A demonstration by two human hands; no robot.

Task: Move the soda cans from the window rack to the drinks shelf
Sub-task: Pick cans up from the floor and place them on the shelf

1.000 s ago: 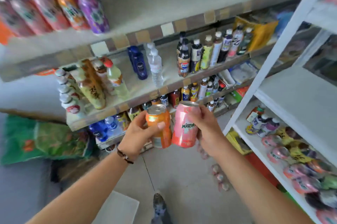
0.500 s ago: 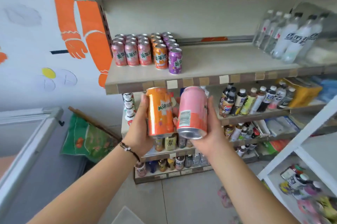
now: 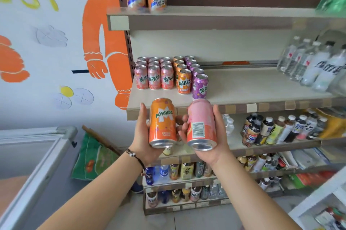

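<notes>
- While both hands were raised before the drinks shelf (image 3: 243, 89), the left hand (image 3: 143, 136) gripped an orange can (image 3: 162, 123), fingers curled round it.
- The right hand (image 3: 211, 141) held a pink can (image 3: 201, 125) the same way, at 3 o'clock of the orange one, just beside it.
- Both cans sat just below the shelf's front edge.
- At 12 o'clock, rows of shelved cans (image 3: 168, 76) stood upright.
- At 2 o'clock stood clear bottles (image 3: 314, 65).
</notes>
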